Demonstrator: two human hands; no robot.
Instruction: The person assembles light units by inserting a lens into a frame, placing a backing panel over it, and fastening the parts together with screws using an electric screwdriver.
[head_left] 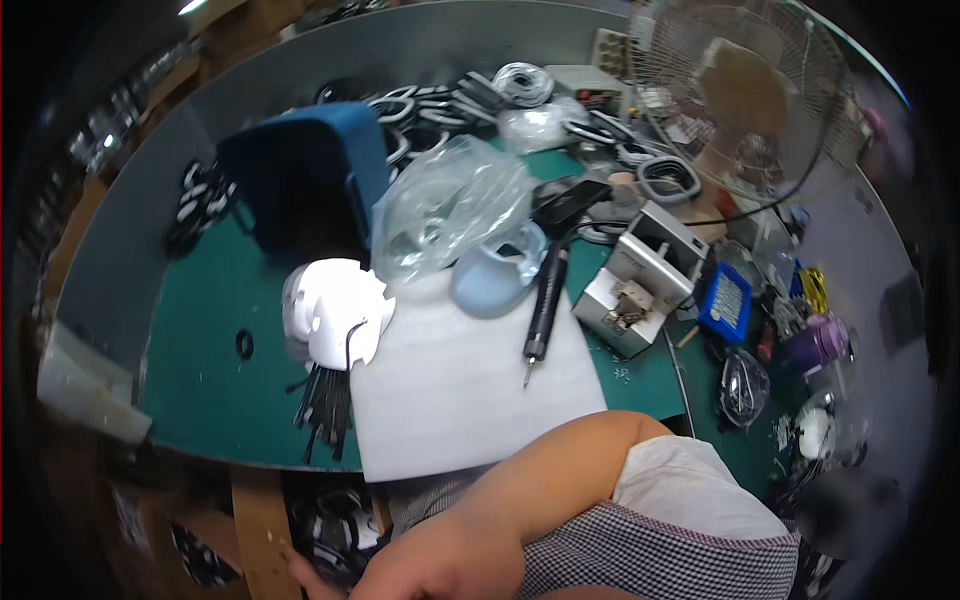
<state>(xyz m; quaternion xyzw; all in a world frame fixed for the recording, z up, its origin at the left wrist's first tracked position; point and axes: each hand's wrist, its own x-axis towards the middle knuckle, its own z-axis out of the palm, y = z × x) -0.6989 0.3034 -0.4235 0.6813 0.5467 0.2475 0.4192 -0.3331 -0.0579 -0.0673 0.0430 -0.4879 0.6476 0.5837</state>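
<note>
My bare right arm point(560, 460) crosses low in front of my body, down toward the lower left. A few fingers point(305, 575) reach beside a wooden board point(262, 535) below the table edge; which hand they belong to is unclear. Both palms are hidden at the lower rim. Nearest the fingers lies a box of dark and white cables point(338, 525). Above on the table, a white rounded plastic housing point(335, 310) has a bundle of black cables point(325, 410) under it. A white foam sheet point(460, 400) carries a black electric screwdriver point(545, 310) and a light-blue rounded shell point(495, 275).
A blue bin point(350, 150) lies on its side at the back left. Next to it are a clear plastic bag point(460, 195) and coiled cables point(475, 95). A metal device point(645, 275), a blue tray point(727, 300) and a caged fan point(740, 90) stand to the right.
</note>
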